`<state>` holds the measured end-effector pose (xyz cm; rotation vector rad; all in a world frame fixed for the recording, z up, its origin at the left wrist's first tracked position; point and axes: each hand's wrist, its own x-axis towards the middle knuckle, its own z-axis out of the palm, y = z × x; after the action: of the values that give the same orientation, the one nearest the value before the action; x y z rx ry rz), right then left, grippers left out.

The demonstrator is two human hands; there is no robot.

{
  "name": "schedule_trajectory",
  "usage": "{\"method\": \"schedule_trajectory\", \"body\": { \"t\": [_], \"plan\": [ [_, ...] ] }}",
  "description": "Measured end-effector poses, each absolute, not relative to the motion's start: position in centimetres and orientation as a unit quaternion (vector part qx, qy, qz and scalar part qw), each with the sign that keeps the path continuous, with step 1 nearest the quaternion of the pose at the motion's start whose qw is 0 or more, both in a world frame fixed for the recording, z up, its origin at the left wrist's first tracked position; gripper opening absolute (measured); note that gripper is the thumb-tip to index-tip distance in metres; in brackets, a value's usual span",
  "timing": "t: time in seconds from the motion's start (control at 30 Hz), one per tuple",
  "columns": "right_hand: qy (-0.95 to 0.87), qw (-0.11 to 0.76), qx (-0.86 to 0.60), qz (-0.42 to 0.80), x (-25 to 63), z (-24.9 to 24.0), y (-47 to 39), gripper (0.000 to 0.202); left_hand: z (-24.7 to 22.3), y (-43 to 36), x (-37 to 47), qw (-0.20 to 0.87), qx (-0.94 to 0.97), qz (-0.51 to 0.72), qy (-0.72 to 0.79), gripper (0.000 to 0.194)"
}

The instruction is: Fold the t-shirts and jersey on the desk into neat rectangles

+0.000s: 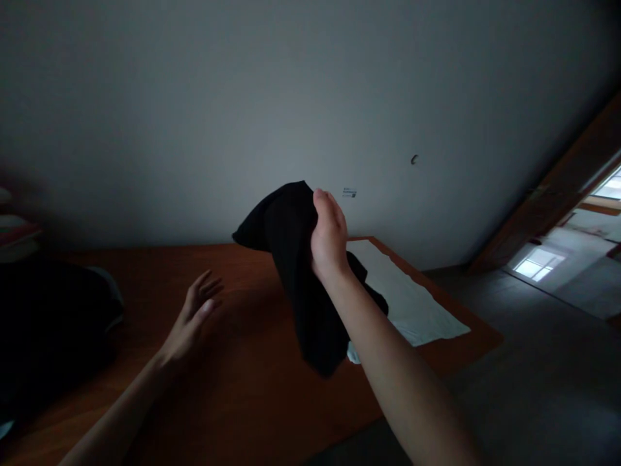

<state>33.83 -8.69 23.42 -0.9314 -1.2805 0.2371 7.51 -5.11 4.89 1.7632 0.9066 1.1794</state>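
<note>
A dark piece of clothing [295, 259] hangs in folds above the table, gripped near its top by my right hand [330, 233]. Its exact kind does not show. Over the wooden table, to the left of the cloth, my left hand [194, 307] is held with fingers apart and nothing in it. A white cloth [407, 291] lies spread flat at the right end of the table, partly hidden behind the dark clothing and my right forearm.
The wooden table [242, 401] stands against a grey wall [194, 116]. A dark heap of fabric [53, 323] sits at its left end, near some stacked items [19, 233]. To the right are the floor [524, 362] and a doorway frame [548, 188].
</note>
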Motion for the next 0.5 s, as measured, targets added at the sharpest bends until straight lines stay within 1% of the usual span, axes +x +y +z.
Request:
{"method": "schedule_trajectory", "body": {
  "t": [0.07,0.1,0.13,0.17,0.2,0.23,0.3,0.37,0.43,0.5],
  "plan": [
    [-0.529,0.713,-0.446,0.115,34.3,22.2,-7.9,0.044,4.9,-5.5,7.7,0.450,0.695,0.470,0.306,0.098],
    [-0.514,0.699,-0.483,0.119,34.7,21.1,-7.5,0.042,4.9,-5.8,7.8,0.456,0.702,0.466,0.287,0.105],
    [-0.510,0.663,-0.534,0.125,35.2,19.7,-7.3,0.040,4.8,-6.2,8.0,0.449,0.717,0.457,0.275,0.110],
    [-0.512,0.601,-0.600,0.127,35.6,18.2,-7.2,0.039,4.8,-6.7,8.3,0.428,0.739,0.442,0.273,0.115],
    [-0.536,0.514,-0.656,0.136,36.1,16.5,-7.4,0.038,4.7,-7.2,8.7,0.396,0.767,0.421,0.278,0.119],
    [-0.546,0.478,-0.672,0.149,36.5,14.9,-7.7,0.035,4.6,-7.7,9.1,0.356,0.796,0.394,0.289,0.123],
    [-0.553,0.436,-0.690,0.168,37.1,11.9,-8.6,0.032,4.3,-8.6,10.0,0.277,0.843,0.330,0.322,0.129],
    [-0.550,0.404,-0.707,0.185,37.4,9.5,-9.6,0.033,3.8,-9.2,10.9,0.224,0.862,0.282,0.356,0.131],
    [-0.546,0.386,-0.715,0.204,37.1,7.9,-10.3,0.027,3.3,-9.3,11.4,0.196,0.860,0.273,0.384,0.130],
    [-0.542,0.379,-0.714,0.229,36.2,6.9,-10.6,0.017,2.9,-9.0,11.4,0.172,0.848,0.291,0.409,0.130]
  ]
}}
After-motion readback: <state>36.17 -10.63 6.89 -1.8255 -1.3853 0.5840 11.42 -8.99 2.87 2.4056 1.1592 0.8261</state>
